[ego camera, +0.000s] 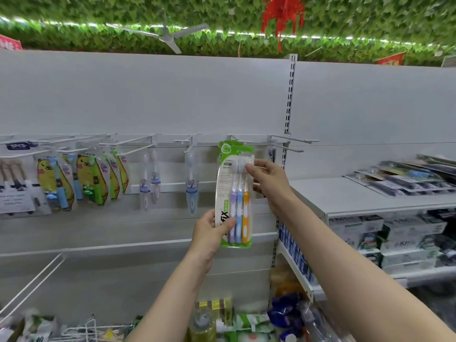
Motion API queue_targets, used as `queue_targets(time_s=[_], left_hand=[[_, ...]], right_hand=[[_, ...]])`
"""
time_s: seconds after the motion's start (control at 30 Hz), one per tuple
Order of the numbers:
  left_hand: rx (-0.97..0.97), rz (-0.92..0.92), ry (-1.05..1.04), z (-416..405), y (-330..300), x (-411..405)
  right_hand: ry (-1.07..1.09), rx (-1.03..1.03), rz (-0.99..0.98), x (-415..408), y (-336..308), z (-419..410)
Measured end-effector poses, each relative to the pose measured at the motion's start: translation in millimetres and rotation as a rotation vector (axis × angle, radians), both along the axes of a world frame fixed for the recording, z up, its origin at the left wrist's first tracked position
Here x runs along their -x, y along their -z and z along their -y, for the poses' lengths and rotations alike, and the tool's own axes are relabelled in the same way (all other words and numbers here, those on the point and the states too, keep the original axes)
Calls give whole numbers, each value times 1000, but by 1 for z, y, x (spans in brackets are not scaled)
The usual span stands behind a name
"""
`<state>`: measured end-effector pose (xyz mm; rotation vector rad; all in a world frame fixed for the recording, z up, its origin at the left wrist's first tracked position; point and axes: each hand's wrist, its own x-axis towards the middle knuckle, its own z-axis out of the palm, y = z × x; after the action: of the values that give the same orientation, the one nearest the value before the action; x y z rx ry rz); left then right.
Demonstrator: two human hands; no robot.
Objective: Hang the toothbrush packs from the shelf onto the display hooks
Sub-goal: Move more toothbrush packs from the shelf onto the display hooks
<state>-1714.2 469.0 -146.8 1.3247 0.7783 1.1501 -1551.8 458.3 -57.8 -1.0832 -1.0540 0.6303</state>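
Yellow kids' packs (56, 181) and clear single brushes (191, 183) hang from white hooks (138, 140) along the left of the grey back panel (148, 95). Before the panel, the left hand (212, 230) grips the lower left edge of an upright green pack (234, 193) of three toothbrushes, thumb across its front, while the right hand (269, 181) pinches its upper right edge, holding its top just at a hook (238, 138). To the right, more packs (407, 178) lie flat on a shelf (345, 196), well apart.
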Motion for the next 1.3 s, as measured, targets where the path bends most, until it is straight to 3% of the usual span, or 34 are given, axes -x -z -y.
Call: queue_targets(time_s=[0.53,0.83,0.97,1.17,1.3], left_hand=[[-13,-171,54,-129,12,-48],[-41,-179,56,-146,23,-48],[16,-278,9,-125,28,-43],[142,-615,-100,-70,34,-51],[40,-732,2,-4,19,-79]], right_hand=[[-10,32,87,-41,5,-83],[-20,41,93,-45,12,-91],[40,131,140,-45,22,-71],[165,407,427,-75,25,2],[277,503,762,-107,19,83]])
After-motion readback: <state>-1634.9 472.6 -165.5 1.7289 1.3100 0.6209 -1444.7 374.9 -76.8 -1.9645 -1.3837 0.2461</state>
